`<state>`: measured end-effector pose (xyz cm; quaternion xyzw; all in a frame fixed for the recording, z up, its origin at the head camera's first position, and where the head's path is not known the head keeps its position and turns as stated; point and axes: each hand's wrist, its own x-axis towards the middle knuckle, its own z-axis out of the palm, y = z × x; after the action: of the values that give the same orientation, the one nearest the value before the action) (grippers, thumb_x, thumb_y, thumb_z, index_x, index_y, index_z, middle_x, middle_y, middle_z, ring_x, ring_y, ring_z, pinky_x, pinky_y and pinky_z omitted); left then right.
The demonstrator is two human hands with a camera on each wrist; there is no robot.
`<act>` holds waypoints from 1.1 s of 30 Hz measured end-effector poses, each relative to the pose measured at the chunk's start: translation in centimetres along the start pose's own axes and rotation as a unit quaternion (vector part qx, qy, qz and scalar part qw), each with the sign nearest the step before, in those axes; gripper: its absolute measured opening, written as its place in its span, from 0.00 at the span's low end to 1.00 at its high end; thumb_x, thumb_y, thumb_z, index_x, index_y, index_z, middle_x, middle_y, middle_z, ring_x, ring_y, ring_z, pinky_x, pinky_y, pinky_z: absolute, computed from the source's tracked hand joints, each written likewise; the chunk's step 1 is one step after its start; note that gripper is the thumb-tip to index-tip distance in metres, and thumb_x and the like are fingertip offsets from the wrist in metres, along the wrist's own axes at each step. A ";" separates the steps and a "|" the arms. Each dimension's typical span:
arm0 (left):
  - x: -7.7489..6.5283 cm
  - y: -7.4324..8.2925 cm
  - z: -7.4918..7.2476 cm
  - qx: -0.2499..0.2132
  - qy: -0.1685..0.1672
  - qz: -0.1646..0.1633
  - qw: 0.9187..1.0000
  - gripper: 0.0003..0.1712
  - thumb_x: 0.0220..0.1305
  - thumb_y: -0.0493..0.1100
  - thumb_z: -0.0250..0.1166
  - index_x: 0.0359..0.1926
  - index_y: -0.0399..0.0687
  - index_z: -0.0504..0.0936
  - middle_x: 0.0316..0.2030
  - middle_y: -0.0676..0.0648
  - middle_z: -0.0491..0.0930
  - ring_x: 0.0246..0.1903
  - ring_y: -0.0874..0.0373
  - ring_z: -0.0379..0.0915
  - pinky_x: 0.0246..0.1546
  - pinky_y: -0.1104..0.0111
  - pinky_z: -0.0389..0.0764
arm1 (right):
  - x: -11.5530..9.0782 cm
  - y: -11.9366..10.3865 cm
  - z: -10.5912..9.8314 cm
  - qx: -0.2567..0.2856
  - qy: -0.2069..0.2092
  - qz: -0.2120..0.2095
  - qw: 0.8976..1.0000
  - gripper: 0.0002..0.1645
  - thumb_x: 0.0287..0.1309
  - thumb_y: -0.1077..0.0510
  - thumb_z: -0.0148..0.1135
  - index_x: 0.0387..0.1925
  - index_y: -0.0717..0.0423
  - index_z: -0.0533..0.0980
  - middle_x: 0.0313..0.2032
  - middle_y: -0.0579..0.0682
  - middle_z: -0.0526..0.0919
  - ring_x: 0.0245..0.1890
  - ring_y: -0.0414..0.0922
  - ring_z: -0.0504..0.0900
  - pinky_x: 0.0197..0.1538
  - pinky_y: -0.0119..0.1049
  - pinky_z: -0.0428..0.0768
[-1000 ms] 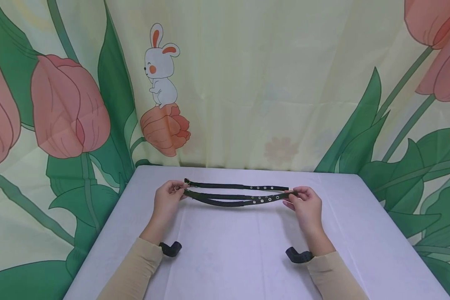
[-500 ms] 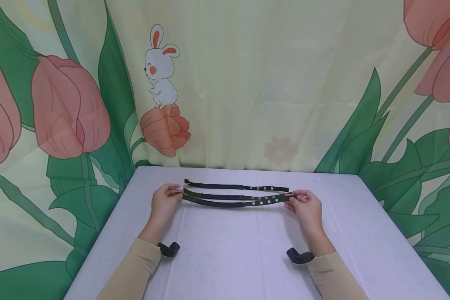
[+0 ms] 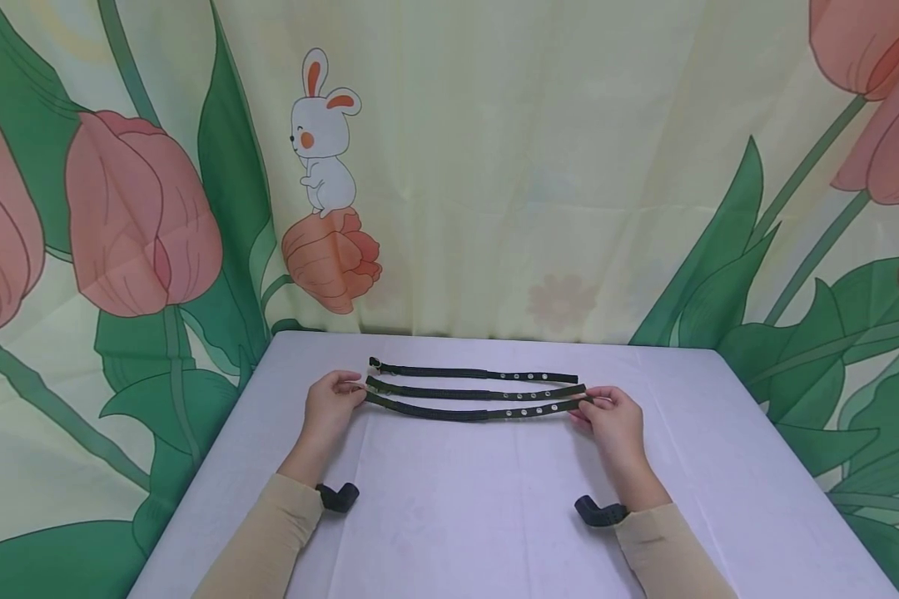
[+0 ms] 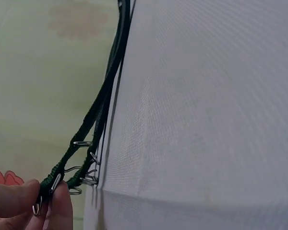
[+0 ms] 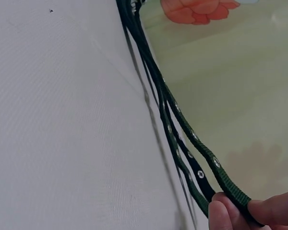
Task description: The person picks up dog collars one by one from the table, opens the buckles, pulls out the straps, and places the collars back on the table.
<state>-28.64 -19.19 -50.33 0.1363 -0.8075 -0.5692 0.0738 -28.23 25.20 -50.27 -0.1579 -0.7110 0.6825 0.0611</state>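
Observation:
Three dark green pet collars with metal eyelets run side by side near the table's back. Nearest me is the collar (image 3: 438, 413) that both hands hold, sagging slightly between them. My left hand (image 3: 328, 409) pinches its buckle end; the left wrist view shows metal hardware (image 4: 56, 183) by the fingertips. At the eyelet end, my right hand (image 3: 614, 420) pinches the strap tip (image 5: 230, 190) between thumb and fingers. Just behind lies the middle collar (image 3: 438, 392), its ends close to both hands. The far collar (image 3: 438, 372) lies apart, its buckle (image 3: 375, 363) at the left.
A white cloth covers the table (image 3: 449, 516). Behind its back edge hangs a curtain (image 3: 479, 200) printed with tulips and a rabbit. A black wrist device (image 3: 340, 497) sits on the left wrist and another black device (image 3: 599, 511) on the right.
The near collar has come toward me, opening a gap from the middle collar, which it overlapped at the eyelet end. The right hand has moved slightly nearer. The far collar stays put.

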 end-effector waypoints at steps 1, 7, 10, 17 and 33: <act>0.0 -0.1 0.0 -0.004 -0.004 -0.003 1.000 0.19 0.70 0.32 0.70 0.60 0.37 0.84 0.48 0.36 0.89 0.45 0.51 0.85 0.43 0.71 0.87 | 0.1 0.1 -0.1 0.001 0.000 0.003 1.000 0.19 0.69 0.73 0.62 0.59 0.69 0.72 0.38 0.46 0.92 0.32 0.36 0.91 0.43 0.35 0.91; 0.4 -0.4 0.0 -0.025 -0.018 -0.020 0.999 0.19 0.71 0.30 0.67 0.61 0.36 0.83 0.47 0.36 0.89 0.42 0.55 0.86 0.49 0.63 0.91 | 0.5 0.6 -0.3 0.006 0.001 0.018 1.000 0.20 0.69 0.72 0.63 0.60 0.69 0.72 0.33 0.42 0.90 0.31 0.37 0.91 0.42 0.34 0.91; 0.5 -0.5 0.0 -0.031 -0.023 -0.029 0.999 0.19 0.72 0.30 0.67 0.62 0.36 0.82 0.49 0.35 0.89 0.44 0.53 0.87 0.49 0.63 0.91 | 0.6 0.8 -0.4 -0.001 0.004 0.022 1.000 0.20 0.70 0.72 0.63 0.60 0.69 0.73 0.32 0.42 0.89 0.31 0.38 0.91 0.42 0.35 0.92; 0.6 -0.7 -0.1 -0.046 -0.030 -0.033 0.998 0.19 0.73 0.27 0.64 0.62 0.35 0.82 0.53 0.33 0.88 0.51 0.50 0.87 0.52 0.64 0.90 | 0.9 1.1 -0.6 -0.022 0.017 0.024 0.999 0.22 0.71 0.71 0.61 0.64 0.68 0.73 0.35 0.45 0.90 0.31 0.38 0.91 0.43 0.35 0.92; 0.4 -0.6 -0.6 -0.079 -0.035 -0.051 0.995 0.22 0.74 0.29 0.63 0.66 0.34 0.79 0.59 0.31 0.85 0.54 0.49 0.87 0.48 0.69 0.89 | 1.0 1.2 -1.5 -0.044 0.033 0.034 0.998 0.28 0.73 0.71 0.56 0.72 0.62 0.71 0.68 0.66 0.81 0.44 0.40 0.91 0.47 0.33 0.91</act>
<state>-28.76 -20.07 -50.73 0.1511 -0.7541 -0.6386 0.0268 -28.51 26.93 -51.53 -0.2069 -0.7321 0.6467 0.0548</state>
